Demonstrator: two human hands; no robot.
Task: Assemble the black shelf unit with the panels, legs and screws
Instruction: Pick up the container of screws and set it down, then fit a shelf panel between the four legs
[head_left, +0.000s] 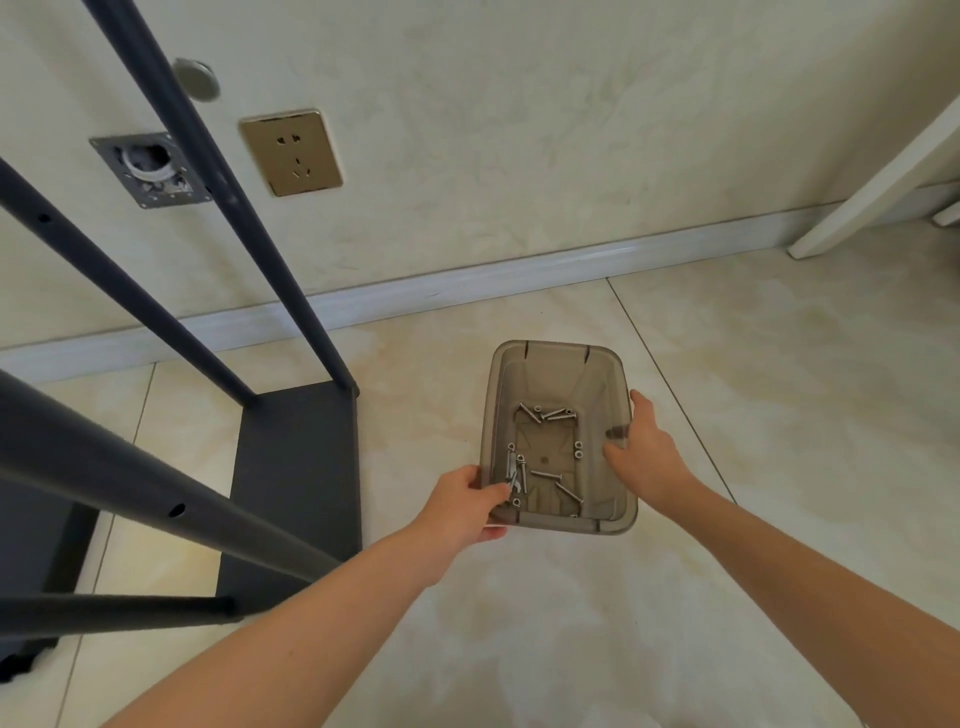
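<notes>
Cream mottled wall (519, 130) with white baseboard (467, 280), brass-coloured socket plate (291, 153), open metal wall box (150, 169) and round grey cap (196, 78); glossy beige floor tiles (779, 415); white furniture leg (872, 176) at right.

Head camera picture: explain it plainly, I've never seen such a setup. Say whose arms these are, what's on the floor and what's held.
No machine here: the arms belong to a person wearing a wide-angle camera on the head, so you look down as they do. The left hand grips the near left corner of a see-through plastic tub, and the right hand grips its right wall. Loose screws lie in its bottom. Whether it rests on the tiled floor or is lifted, I cannot tell. At left stands the half-built black shelf: a flat panel on the floor with dark legs rising from it.
</notes>
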